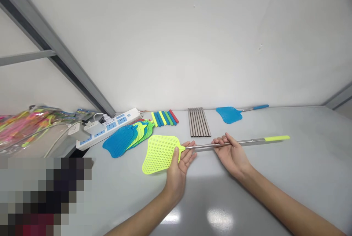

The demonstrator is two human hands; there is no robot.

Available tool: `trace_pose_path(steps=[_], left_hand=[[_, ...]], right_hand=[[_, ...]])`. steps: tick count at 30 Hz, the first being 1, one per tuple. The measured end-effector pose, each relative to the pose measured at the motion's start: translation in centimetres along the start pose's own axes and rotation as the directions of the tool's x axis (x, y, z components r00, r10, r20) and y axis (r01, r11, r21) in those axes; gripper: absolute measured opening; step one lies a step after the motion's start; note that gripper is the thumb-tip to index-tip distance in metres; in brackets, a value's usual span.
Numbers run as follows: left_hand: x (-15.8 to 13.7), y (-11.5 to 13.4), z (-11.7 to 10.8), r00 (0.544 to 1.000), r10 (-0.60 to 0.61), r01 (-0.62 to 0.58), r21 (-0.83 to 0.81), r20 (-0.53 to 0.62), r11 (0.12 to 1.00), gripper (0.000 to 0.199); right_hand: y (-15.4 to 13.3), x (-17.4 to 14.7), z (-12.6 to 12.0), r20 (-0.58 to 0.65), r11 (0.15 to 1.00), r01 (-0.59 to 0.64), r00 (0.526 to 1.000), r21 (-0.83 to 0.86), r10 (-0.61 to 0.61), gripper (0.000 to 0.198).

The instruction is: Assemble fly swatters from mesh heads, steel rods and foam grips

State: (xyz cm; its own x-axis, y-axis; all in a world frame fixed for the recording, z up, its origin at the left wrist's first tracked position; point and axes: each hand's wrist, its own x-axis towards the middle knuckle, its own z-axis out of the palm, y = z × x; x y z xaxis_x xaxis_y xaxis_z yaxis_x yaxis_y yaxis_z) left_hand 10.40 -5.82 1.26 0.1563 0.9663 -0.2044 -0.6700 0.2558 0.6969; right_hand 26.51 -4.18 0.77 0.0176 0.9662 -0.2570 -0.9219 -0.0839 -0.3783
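A yellow fly swatter (161,153) with an extended metal rod and a yellow grip lies across both hands, just above the table. My left hand (178,168) holds it where the perforated head meets the rod, thumb on top and fingers beneath. Around the middle of the rod, my right hand (229,154) has its thumb and curled fingers closed. Beyond them, a row of metal telescopic rods (199,122) lies side by side. Left of those are several coloured grips (165,118) and a fanned pile of swatter heads (121,140) in blue, yellow and green.
A blue fly swatter (229,114) rests near the wall at the back right. On the left stands a white power strip (110,128) with plugs and cables. Plastic-wrapped colourful items (30,126) are heaped at the far left, beside a grey metal frame (57,45).
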Motion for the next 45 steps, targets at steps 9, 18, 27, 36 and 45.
trace_pose_path(steps=[9,18,27,36,45], left_hand=[[1.4,1.2,-0.8,0.99,0.142,-0.141,0.102,0.004,0.985,0.03],[2.2,2.1,-1.5,0.984,0.151,-0.166,0.17,0.098,0.971,0.033],[1.7,2.2,-0.9,0.983,0.099,-0.126,0.172,0.156,0.977,0.035],[1.6,2.0,-1.0,0.989,0.067,-0.092,0.194,0.13,0.977,0.038],[1.6,2.1,-0.8,0.996,0.046,-0.059,0.188,0.073,0.98,0.033]], right_hand=[[-1.1,0.2,-0.2,0.228,0.82,-0.017,0.957,-0.572,0.179,0.029],[-1.5,-0.4,-0.1,0.255,0.697,-0.166,0.852,-0.698,0.458,0.045],[-1.6,-0.2,-0.4,0.258,0.725,-0.224,0.833,-0.652,0.489,0.045],[-1.4,0.3,-0.9,0.273,0.745,-0.216,0.837,-0.631,0.474,0.046],[-1.5,0.5,-0.6,0.258,0.76,-0.243,0.842,-0.602,0.473,0.045]])
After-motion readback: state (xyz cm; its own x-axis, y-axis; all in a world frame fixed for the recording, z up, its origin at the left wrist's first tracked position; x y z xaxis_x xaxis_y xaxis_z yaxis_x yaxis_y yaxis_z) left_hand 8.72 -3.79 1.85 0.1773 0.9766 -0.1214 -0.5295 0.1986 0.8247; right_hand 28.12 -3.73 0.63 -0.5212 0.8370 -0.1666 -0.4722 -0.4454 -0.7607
